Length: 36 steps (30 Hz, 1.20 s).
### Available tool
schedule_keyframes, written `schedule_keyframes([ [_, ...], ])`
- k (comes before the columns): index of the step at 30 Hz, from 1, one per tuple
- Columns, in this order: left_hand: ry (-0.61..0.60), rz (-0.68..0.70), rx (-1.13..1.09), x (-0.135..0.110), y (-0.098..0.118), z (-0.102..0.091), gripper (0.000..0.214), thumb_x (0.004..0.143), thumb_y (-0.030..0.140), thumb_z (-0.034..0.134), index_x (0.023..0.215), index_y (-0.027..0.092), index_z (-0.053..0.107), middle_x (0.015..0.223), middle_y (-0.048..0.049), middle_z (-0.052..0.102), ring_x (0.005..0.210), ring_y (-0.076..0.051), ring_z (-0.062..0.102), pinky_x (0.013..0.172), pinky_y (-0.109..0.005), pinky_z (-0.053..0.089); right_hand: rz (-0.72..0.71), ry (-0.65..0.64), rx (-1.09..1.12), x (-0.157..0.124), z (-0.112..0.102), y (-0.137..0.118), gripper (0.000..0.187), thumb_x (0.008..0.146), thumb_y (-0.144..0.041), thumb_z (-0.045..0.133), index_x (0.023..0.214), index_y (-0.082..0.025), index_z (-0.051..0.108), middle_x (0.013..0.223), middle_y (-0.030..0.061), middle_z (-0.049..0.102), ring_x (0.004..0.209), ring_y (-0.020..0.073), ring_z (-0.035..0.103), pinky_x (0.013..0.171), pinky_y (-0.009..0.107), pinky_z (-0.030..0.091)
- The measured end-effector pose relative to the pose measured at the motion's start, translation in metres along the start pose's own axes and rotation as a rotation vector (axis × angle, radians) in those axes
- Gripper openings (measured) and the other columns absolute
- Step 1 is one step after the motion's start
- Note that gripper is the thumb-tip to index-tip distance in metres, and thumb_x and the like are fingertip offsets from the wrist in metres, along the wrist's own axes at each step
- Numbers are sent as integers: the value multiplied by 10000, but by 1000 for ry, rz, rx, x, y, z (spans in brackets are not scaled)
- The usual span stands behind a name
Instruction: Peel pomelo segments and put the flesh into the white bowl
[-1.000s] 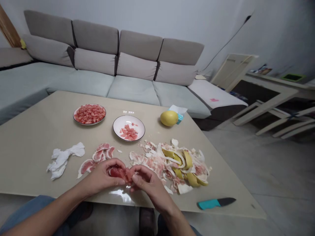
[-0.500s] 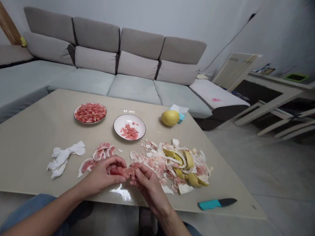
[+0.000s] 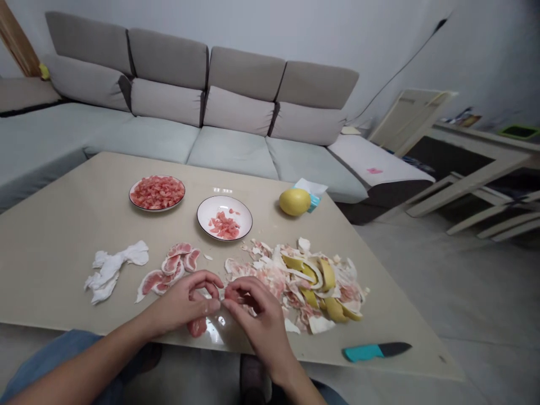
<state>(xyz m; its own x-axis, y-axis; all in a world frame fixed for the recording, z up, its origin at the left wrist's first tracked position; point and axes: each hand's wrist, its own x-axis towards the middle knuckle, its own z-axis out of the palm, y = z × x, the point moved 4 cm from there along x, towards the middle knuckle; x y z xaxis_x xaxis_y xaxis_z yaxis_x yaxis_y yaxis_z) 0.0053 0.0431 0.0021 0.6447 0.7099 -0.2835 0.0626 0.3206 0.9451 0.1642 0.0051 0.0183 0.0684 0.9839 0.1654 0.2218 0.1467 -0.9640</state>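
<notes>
My left hand (image 3: 185,304) has its fingers curled and its thumb tip close to my right hand. A red piece of pomelo segment (image 3: 197,327) shows beneath its palm, partly hidden; whether it also rests on the table is unclear. Opposite, my right hand (image 3: 261,315) pinches a small bit of pomelo flesh (image 3: 230,293), mostly covered by the fingers. Unpeeled pomelo segments (image 3: 171,267) with white skin lie just beyond my left hand. To the right spreads a heap of pomelo peel and membrane (image 3: 312,281). One white plate (image 3: 205,211) carries a few flesh pieces.
A fuller plate (image 3: 157,210) of pomelo flesh stands at the back left. Crumpled tissue (image 3: 107,275) lies at left. A whole yellow pomelo (image 3: 294,202) sits before a tissue pack (image 3: 314,201). A teal-handled knife (image 3: 375,351) lies by the table's front right edge.
The pomelo segment between my hands has come lower and now shows under my left palm. My right hand has turned, its fingers arched over a small bit. The view has shifted slightly.
</notes>
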Motion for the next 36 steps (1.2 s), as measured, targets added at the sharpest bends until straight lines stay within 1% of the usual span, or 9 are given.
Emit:
schedule_keyframes([
  [2, 31, -6, 59, 1, -4, 2, 450, 731, 444, 703, 1093, 224, 551, 901, -34, 660, 396, -58, 520, 384, -175, 367, -136, 2, -125, -3, 3, -6, 154, 763, -255, 720, 914, -266, 688, 883, 59, 656, 821, 215, 609, 697, 323, 512],
  [5, 131, 52, 129, 1, -2, 1, 368, 737, 416, 702, 1023, 204, 608, 906, -33, 669, 436, -56, 519, 402, -170, 360, -223, -57, -179, -5, 7, -10, 214, 801, -197, 675, 996, -286, 673, 919, 60, 651, 831, 209, 609, 727, 336, 515],
  [9, 160, 44, 79, 2, 3, -2, 343, 776, 445, 654, 987, 176, 640, 800, -35, 678, 446, -93, 552, 427, -201, 406, -143, -82, -93, -4, 7, -10, 289, 777, -224, 713, 1053, -284, 650, 1014, 57, 619, 766, 170, 618, 681, 299, 540],
  [13, 221, 62, 32, 2, 5, -5, 337, 760, 440, 678, 961, 171, 648, 868, -49, 688, 451, -93, 563, 441, -215, 433, -72, -19, -79, -3, 5, -9, 195, 771, -248, 719, 957, -259, 660, 948, 42, 626, 650, 140, 606, 583, 268, 522],
  [18, 269, 84, 12, 0, 1, -3, 330, 748, 407, 703, 995, 197, 641, 875, -33, 695, 471, -102, 577, 457, -225, 466, -107, 20, -157, -4, 9, -12, 30, 828, -261, 653, 837, -233, 655, 804, 37, 637, 664, 159, 595, 575, 270, 486],
  [21, 285, 89, -37, -1, 1, -2, 321, 722, 368, 739, 980, 197, 655, 905, -38, 705, 553, -116, 610, 507, -217, 483, -141, 29, -190, -6, 11, -15, 117, 880, -225, 565, 787, -226, 637, 772, 44, 636, 711, 174, 594, 594, 272, 467],
  [27, 207, 18, -228, -2, 2, 4, 277, 772, 354, 706, 965, 158, 669, 819, -54, 709, 449, -73, 562, 380, -158, 363, -146, 50, -192, -7, 9, -20, 158, 887, -226, 525, 740, -193, 573, 708, 16, 574, 637, 143, 537, 558, 246, 413],
  [33, 156, 24, -517, 1, 1, -4, 205, 804, 291, 682, 925, 126, 688, 920, -111, 719, 473, -83, 576, 435, -189, 406, -100, 108, -188, -2, -5, -19, 169, 900, -242, 520, 743, -190, 556, 706, 9, 566, 621, 134, 531, 562, 236, 418],
  [36, 87, -3, -658, 2, -3, -3, 201, 813, 290, 670, 934, 133, 694, 948, -114, 713, 477, -86, 564, 438, -201, 396, -142, 115, -235, 1, -12, -17, 138, 906, -212, 504, 801, -190, 591, 783, 36, 606, 718, 158, 576, 617, 249, 445],
])
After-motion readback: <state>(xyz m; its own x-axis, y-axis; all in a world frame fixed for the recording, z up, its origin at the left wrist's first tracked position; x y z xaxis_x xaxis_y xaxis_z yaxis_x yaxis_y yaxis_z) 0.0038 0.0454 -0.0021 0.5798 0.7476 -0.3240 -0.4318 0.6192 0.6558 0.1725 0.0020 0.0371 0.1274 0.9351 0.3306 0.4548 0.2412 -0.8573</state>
